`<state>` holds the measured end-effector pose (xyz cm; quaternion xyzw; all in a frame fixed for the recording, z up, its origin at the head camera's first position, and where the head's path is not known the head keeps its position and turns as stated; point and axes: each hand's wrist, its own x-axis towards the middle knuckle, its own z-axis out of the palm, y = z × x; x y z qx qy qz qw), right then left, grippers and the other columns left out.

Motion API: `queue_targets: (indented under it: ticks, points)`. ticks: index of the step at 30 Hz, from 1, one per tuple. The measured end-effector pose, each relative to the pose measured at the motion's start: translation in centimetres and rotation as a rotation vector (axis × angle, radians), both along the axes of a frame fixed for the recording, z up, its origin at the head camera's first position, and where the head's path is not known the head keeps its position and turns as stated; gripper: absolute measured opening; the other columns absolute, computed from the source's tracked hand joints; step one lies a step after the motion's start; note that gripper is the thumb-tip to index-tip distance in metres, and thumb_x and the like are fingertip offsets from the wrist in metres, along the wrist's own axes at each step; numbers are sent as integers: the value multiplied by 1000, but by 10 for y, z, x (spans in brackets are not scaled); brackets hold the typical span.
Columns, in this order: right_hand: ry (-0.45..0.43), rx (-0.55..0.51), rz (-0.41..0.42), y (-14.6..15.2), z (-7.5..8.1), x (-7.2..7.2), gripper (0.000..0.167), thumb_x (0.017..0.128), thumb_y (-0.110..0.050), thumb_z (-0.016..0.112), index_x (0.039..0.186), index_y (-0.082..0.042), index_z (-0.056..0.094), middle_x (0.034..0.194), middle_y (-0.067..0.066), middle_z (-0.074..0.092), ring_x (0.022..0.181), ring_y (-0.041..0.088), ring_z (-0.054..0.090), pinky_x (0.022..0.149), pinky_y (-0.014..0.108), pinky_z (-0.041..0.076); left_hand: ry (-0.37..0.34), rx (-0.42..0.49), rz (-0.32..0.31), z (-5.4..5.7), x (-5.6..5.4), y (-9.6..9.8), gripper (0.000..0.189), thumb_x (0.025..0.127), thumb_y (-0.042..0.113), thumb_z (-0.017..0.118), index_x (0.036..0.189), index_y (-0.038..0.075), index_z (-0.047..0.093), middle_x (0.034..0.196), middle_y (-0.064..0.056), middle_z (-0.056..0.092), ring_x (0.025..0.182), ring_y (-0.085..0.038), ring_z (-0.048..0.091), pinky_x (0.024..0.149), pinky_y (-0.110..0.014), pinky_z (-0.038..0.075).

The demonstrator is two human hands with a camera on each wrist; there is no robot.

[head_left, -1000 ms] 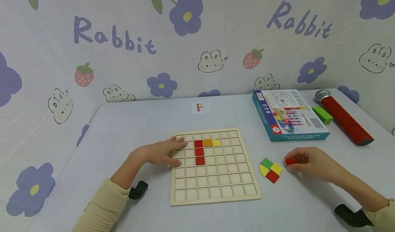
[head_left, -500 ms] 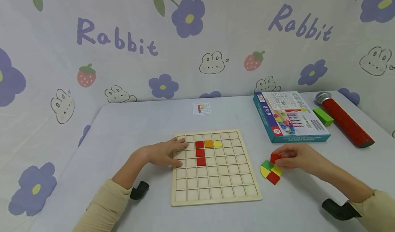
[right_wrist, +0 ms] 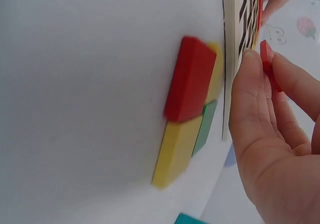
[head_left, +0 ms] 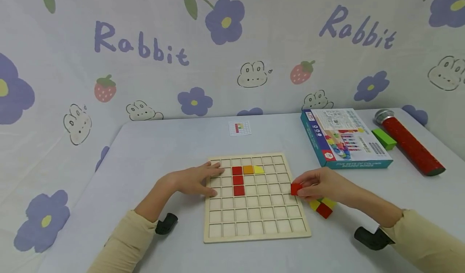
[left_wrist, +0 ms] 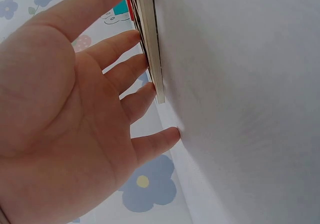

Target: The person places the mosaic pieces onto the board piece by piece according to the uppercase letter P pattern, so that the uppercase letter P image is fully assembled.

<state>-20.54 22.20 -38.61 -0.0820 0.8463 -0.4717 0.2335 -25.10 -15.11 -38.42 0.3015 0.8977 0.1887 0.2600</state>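
My left hand [head_left: 195, 181] is spread wide, thumb and three fingertips along the near side of one wooden grid board [head_left: 259, 215], little finger reaching past it onto the white tabletop [head_left: 163, 143]. My right hand [head_left: 324, 186] pinches one red tile [head_left: 296, 189] between thumb and fingers, at the edge of the board closest to that hand.

Between my hands, five tiles sit in the grid: a column of three red squares [head_left: 238, 180] just beyond my left fingertips, then, running toward my right from the top one, one orange square [head_left: 248, 169] and one rounded yellow tile [head_left: 259, 169].

Under and just behind my right hand lie four loose tiles, touching in a cluster: one red block [right_wrist: 190, 81], two yellow pieces [right_wrist: 177, 151] and one green piece [right_wrist: 205, 129].

Farther out, ahead of both hands, lies one small card [head_left: 239, 128] printed with a coloured grid. Beyond my right hand are one flat box [head_left: 345, 139], one green block [head_left: 384, 139] beside it, and one red microphone [head_left: 410, 143] with a silver head.
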Motion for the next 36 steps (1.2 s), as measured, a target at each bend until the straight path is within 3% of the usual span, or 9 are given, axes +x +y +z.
queue_targets:
  ticks: [8, 19, 26, 36]
  points:
    - [-24, -58, 74, -31, 4, -2, 32, 88, -10, 69, 117, 3, 64, 104, 11, 65, 87, 22, 64, 76, 32, 54, 0, -6, -4, 0, -1, 1, 73, 92, 33, 65, 152, 14, 27, 158, -5, 12, 144, -27, 0, 111, -51, 14]
    - [-115, -54, 71, -71, -2, -10, 24, 88, -3, 67, 112, 1, 68, 93, 9, 68, 80, 20, 66, 74, 31, 55, -3, -5, 6, 1, 1, 0, 72, 91, 32, 65, 151, 14, 29, 158, -6, 13, 144, -26, 1, 111, -51, 15]
    - [-104, -57, 114, -91, -1, -9, 24, 87, -8, 69, 110, -1, 68, 88, 7, 66, 78, 18, 64, 74, 30, 55, -1, -14, 6, 2, 1, 1, 73, 91, 33, 65, 151, 14, 28, 158, -5, 13, 144, -26, 1, 111, -51, 15]
    - [-84, -84, 78, -113, -2, -7, 22, 87, -7, 70, 107, 2, 68, 84, 8, 69, 72, 19, 68, 68, 30, 55, 6, -37, 11, 3, 1, 1, 71, 91, 33, 65, 151, 18, 30, 158, -3, 15, 144, -25, 2, 111, -51, 16]
